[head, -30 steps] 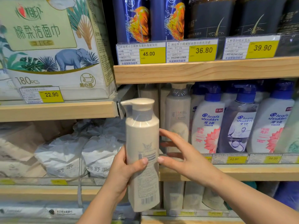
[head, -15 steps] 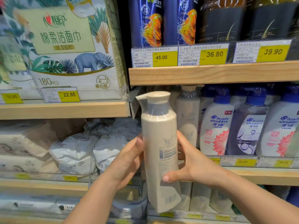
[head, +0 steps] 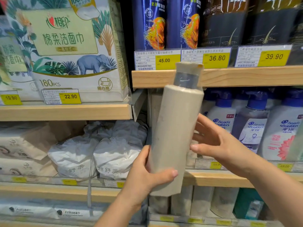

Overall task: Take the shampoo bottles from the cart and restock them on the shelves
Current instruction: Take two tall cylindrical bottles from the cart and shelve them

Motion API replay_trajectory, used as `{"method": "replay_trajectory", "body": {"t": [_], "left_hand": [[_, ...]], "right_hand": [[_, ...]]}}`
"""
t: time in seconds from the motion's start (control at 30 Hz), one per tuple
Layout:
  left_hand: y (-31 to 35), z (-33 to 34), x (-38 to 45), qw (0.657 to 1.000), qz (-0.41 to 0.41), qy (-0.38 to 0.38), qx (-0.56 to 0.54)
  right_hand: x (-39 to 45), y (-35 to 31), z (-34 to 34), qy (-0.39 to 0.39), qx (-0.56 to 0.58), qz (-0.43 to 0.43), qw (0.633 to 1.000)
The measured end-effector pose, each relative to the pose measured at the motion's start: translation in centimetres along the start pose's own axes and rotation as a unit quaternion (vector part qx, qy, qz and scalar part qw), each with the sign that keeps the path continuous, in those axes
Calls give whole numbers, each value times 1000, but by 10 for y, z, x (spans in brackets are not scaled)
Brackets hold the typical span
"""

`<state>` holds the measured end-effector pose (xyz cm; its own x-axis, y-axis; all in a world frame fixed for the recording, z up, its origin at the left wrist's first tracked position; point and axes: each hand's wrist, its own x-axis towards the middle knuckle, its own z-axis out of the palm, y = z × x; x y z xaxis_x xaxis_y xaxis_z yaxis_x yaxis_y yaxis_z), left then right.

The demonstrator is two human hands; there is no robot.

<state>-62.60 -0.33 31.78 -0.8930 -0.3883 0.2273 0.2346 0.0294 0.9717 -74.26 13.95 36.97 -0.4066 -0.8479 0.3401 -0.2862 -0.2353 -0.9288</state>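
Note:
A tall beige pump shampoo bottle (head: 175, 128) is held up in front of the middle shelf, tilted slightly right, its plain side facing me. My left hand (head: 146, 179) grips its lower part, thumb across the front. My right hand (head: 216, 141) is beside the bottle's right side with fingers spread; its thumb tip touches the bottle. The bottle's pump head overlaps the wooden upper shelf (head: 246, 76). Behind it, the middle shelf (head: 213, 179) holds more beige bottles, mostly hidden.
White and blue Head & Shoulders bottles (head: 282, 128) stand to the right on the middle shelf. Dark blue bottles (head: 152, 25) line the upper shelf. Tissue packs (head: 73, 46) and wrapped bundles (head: 98, 154) fill the left shelving. Beige bottles (head: 203, 202) stand on the lower shelf.
The bottle has been turned so its label and barcode face away, and raised toward the shelf. My right hand has loosened from wrapping the bottle to resting beside it. The view shifted closer.

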Motion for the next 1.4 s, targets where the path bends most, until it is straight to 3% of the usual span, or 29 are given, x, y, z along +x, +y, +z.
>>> {"method": "replay_trajectory", "body": {"t": [0.13,0.27,0.33,0.43,0.53,0.6,0.77,0.87,0.97,1.13,1.23,1.4], "left_hand": [[-7,18,4,981,67,147,105],[-6,34,5,958,107,194,184],[-3,29,2,958,109,152,217],[7,10,5,974,89,68,196],[19,-1,10,988,4,-99,116],[20,-2,10,985,10,-124,117],[-6,1,9,995,44,-33,86],[-12,-3,11,990,34,-35,130],[-10,-25,19,986,27,-37,161],[-22,-55,36,966,18,142,214],[-45,-53,49,946,-33,156,281],[-63,-40,56,948,-72,144,275]], "right_hand": [[-7,-9,26,77,-90,19,993],[1,-7,36,185,-133,-22,973],[6,-6,28,204,-72,-40,975],[5,-6,8,138,1,-47,989],[2,-7,1,59,5,-28,998],[1,-9,2,45,-11,-29,999],[0,-21,7,47,-116,-7,992],[2,-17,14,80,-169,-5,982],[5,-7,18,128,-151,-26,980],[20,6,20,215,-141,-68,964],[35,18,23,212,-161,-85,960],[51,37,28,184,-229,-82,952]]}}
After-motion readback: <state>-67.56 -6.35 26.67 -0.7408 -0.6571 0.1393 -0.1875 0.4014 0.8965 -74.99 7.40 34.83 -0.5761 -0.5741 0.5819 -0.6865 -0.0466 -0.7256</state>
